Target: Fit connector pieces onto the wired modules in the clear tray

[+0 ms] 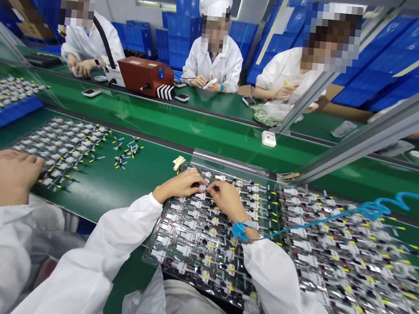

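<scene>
A clear plastic tray lies in front of me, filled with rows of small white, black and yellow electronic assemblies with thin wires. Over its far rows, my left hand has its thumb and fingers closed near one assembly. Close beside it, my right hand pinches at the same spot; the fingertips of the two hands almost meet. Whatever lies between them is too small to make out. A blue wrist strap is around my right wrist, with a coiled blue cord running off to the right.
Another tray of assemblies lies to the right. At left, a co-worker's hands rest by a further batch, with loose pieces nearby. A white square device sits on the green ledge. Across it are co-workers and a brown machine.
</scene>
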### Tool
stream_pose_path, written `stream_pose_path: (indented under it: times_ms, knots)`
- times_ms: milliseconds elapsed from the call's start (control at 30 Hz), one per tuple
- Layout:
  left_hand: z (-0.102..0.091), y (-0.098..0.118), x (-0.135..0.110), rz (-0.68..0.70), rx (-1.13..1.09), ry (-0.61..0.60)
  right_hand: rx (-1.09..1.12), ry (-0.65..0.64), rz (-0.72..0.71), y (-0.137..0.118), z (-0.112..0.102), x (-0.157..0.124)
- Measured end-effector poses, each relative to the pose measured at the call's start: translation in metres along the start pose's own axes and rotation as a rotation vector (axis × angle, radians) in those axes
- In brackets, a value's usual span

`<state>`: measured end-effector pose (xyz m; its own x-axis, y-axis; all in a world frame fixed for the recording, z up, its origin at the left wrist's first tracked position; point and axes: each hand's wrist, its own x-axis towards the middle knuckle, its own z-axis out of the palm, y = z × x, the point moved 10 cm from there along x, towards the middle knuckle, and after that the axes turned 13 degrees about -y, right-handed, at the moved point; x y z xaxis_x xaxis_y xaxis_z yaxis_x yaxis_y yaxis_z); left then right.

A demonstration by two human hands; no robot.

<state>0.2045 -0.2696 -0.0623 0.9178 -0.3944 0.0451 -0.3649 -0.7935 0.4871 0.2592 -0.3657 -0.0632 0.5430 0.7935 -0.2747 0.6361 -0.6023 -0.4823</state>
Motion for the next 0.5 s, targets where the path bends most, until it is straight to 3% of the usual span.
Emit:
stream_pose_path:
  times_ms: [500]
  knots:
    - [-0.0001,0.0008,0.0016,-0.015,-0.008,-0.03,-0.008,-0.001,0.005,-0.0014,0.002,0.0014]
